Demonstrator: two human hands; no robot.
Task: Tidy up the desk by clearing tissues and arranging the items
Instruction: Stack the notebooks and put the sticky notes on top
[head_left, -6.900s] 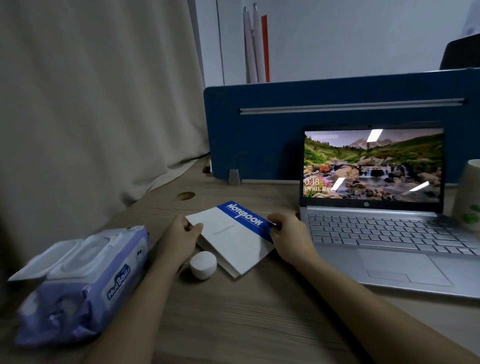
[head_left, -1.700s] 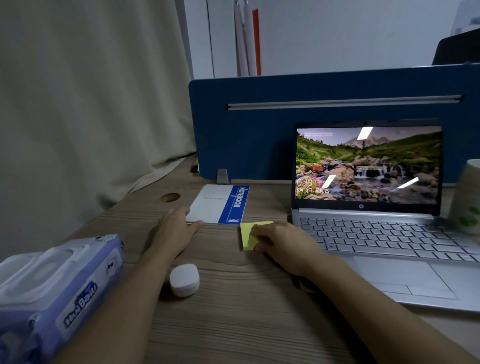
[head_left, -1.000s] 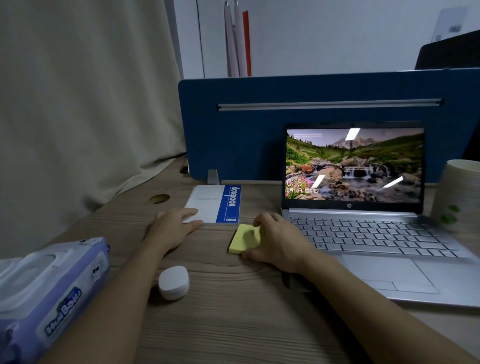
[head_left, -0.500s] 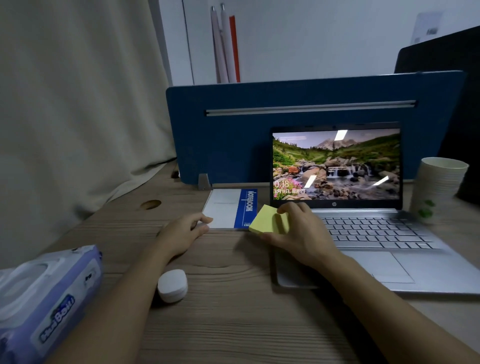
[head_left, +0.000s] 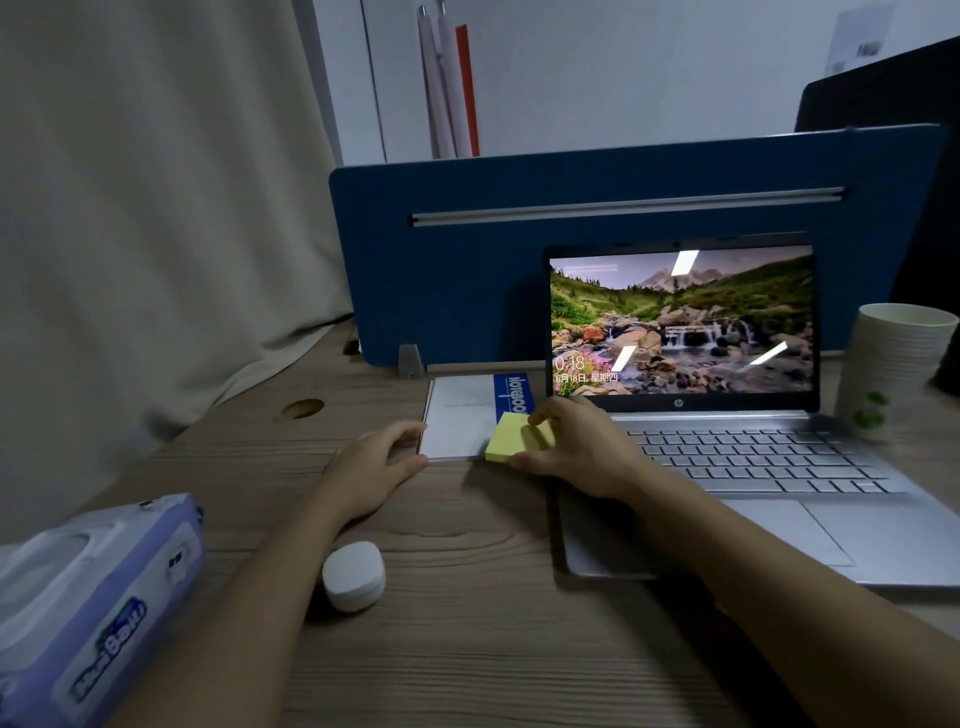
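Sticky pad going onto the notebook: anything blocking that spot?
Nothing visible does. The right hand holds the yellow sticky pad over the notebook's near right corner; the cover there is bare. The left hand only touches the notebook's near left corner.

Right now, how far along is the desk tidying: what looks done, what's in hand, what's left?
Done: the notebook lies squared against the blue divider, beside the laptop. In hand: the right hand holds the yellow sticky pad at the notebook's near corner, while the left hand touches the notebook's edge. Left: the white round case and wipes pack look unplaced.
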